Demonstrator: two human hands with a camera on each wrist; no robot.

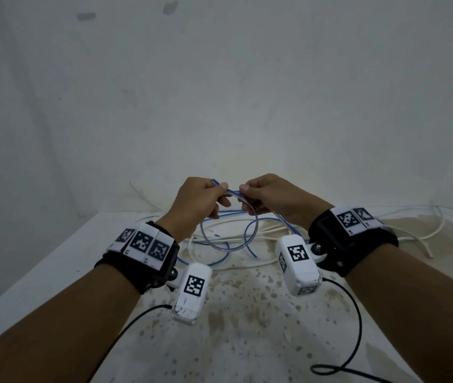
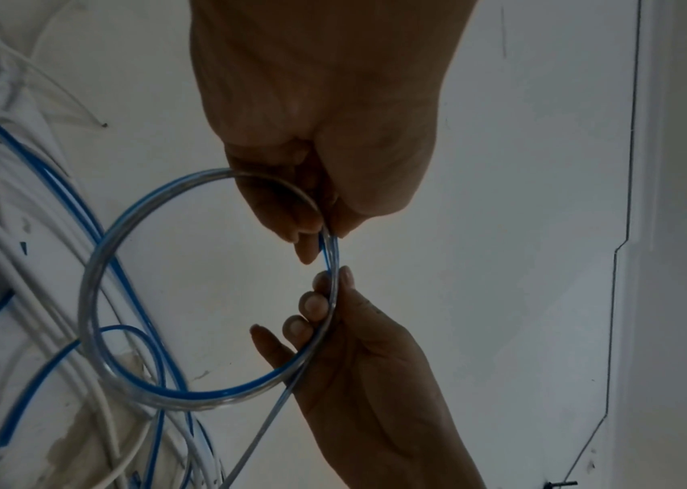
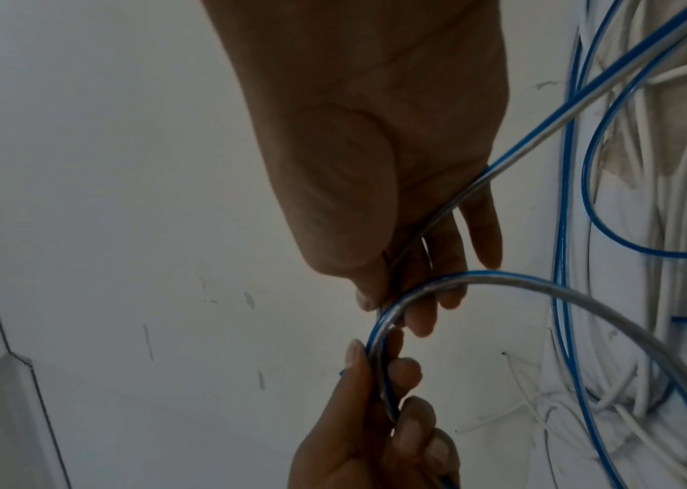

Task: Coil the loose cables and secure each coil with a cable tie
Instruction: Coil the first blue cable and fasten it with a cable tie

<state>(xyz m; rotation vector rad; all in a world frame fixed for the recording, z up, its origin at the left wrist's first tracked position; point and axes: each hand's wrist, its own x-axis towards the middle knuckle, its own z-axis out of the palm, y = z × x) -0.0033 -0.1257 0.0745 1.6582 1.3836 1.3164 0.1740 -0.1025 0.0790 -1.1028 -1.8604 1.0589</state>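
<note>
A clear cable with a blue stripe (image 1: 212,245) is bent into one round loop that hangs below my hands. My left hand (image 1: 221,193) pinches the top of the loop, and the cable's short end sticks up past its thumb. My right hand (image 1: 246,196) pinches the same cable right beside it, fingertips almost touching. In the left wrist view the loop (image 2: 94,297) curves from my left hand (image 2: 324,241) round to my right hand (image 2: 333,281). In the right wrist view the cable's tail (image 3: 542,132) runs out from under my right hand (image 3: 391,311), opposite my left hand (image 3: 375,350).
A tangle of white cables (image 1: 247,239) and thin blue cables (image 1: 250,230) lies on the stained white table (image 1: 247,313) under the loop. More white cable (image 1: 424,239) trails to the right. Black camera cords (image 1: 356,327) cross the near table. A wall stands close behind.
</note>
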